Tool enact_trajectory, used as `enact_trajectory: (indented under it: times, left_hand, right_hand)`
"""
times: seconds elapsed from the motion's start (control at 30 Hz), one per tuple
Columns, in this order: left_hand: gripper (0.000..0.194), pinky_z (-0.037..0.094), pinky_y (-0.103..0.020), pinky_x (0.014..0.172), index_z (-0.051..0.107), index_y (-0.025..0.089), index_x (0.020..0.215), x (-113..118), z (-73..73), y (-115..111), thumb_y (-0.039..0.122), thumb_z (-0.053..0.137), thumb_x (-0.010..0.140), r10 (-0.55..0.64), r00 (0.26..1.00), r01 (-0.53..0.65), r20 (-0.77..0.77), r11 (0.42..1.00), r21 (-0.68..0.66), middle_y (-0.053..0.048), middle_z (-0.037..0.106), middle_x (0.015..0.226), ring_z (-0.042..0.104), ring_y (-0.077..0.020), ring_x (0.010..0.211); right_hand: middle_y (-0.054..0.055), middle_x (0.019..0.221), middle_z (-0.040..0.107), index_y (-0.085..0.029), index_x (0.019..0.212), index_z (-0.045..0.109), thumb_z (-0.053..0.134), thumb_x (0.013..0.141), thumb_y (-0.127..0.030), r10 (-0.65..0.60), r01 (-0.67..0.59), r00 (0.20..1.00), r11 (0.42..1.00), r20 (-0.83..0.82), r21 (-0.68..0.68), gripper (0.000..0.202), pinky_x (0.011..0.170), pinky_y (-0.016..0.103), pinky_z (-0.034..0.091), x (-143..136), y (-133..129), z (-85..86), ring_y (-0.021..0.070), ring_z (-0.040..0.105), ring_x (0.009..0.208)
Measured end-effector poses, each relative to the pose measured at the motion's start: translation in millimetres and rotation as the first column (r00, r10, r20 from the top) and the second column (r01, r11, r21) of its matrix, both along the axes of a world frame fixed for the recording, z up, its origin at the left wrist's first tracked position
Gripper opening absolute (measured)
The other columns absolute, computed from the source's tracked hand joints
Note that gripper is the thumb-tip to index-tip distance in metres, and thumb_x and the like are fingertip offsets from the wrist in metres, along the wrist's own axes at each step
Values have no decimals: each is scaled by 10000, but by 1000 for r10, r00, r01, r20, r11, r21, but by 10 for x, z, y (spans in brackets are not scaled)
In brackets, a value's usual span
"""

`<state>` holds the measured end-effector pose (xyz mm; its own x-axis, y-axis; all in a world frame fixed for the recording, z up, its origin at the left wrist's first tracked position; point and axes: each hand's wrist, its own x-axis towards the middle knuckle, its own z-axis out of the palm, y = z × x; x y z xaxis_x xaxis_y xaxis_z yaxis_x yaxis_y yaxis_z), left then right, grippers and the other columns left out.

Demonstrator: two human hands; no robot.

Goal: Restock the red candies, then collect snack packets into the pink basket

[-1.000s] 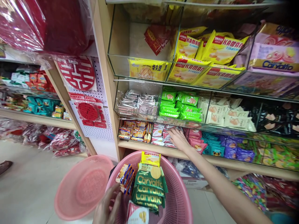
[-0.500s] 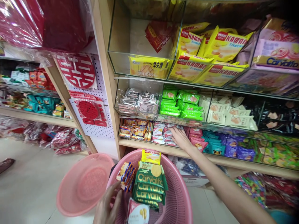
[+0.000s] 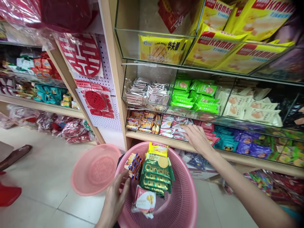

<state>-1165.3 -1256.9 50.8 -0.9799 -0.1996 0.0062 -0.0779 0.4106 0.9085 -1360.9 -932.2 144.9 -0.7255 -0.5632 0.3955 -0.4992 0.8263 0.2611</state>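
Note:
A pink plastic basket (image 3: 188, 190) stands below the shelves. In it lie green Carvalfo packs (image 3: 155, 177), a yellow Kaman pack (image 3: 158, 149), small orange-and-blue snack packs (image 3: 133, 165) and white-and-pink packets (image 3: 144, 201). My left hand (image 3: 116, 194) is over the basket's left side, its fingers loosely bent and apart, close to the orange-and-blue packs, holding nothing that I can see. My right hand (image 3: 197, 139) reaches to the lowest shelf row, at the compartment of pink-and-white packets (image 3: 174, 126). Its fingers are curled together there; whatever they grip is hidden.
A second pink basket (image 3: 96, 169) stands on the floor at left. Clear dividers and front panels edge the shelves, which hold green packets (image 3: 194, 95), silver packets (image 3: 147, 95) and yellow Kaman bags (image 3: 213, 47). A shoe (image 3: 16, 156) and a red object (image 3: 8, 194) show at far left.
The view has shifted, so shelves and baskets sit higher and further right. My right hand's fingers, earlier stretched into the compartment, are now curled and slightly back. My left hand stays by the orange-and-blue packs.

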Motion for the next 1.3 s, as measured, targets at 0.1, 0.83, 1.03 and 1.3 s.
enact_trajectory:
  times: [0.1, 0.83, 1.03, 1.3]
  left_hand:
    - [454, 526, -287, 588, 577, 128, 1109, 0, 27, 5, 481, 472, 843, -3, 1000, 3, -1, 1000, -13, -111, 696, 920, 658, -185, 705]
    - [412, 557, -324, 716, 572, 142, 1130, 62, 47, -15, 444, 473, 867, -42, 998, 39, -43, 997, -59, -128, 690, 1018, 661, -198, 806]
    - [390, 515, -343, 924, 579, 210, 1195, 92, -5, 59, 409, 506, 868, -205, 975, 199, -83, 977, -81, -100, 657, 1176, 618, -222, 1077]
    - [347, 515, -282, 921, 629, 286, 1151, 54, -416, 37, 397, 576, 827, -343, 914, 265, -218, 910, -320, -57, 673, 1168, 626, -214, 1085]
  right_hand:
    - [115, 1097, 608, -164, 1215, 503, 373, 933, -227, 63, -65, 998, 990, -21, -129, 317, 850, 392, 380, 386, -99, 97, 259, 518, 990]
    - [-21, 889, 674, -222, 973, 628, 621, 660, -110, 587, 461, 284, 609, 758, -645, 332, 719, 230, 421, 1786, -1278, -550, 148, 599, 823]
    - [-10, 913, 685, -230, 961, 627, 580, 656, -90, 478, 360, 358, 722, 802, -591, 338, 737, 231, 420, 1762, -1311, -585, 159, 613, 851]
    - [25, 1056, 605, -256, 1029, 634, 675, 700, -215, 302, 173, 520, 879, 799, -445, 334, 908, 267, 412, 1687, -1263, -794, 211, 541, 1040]
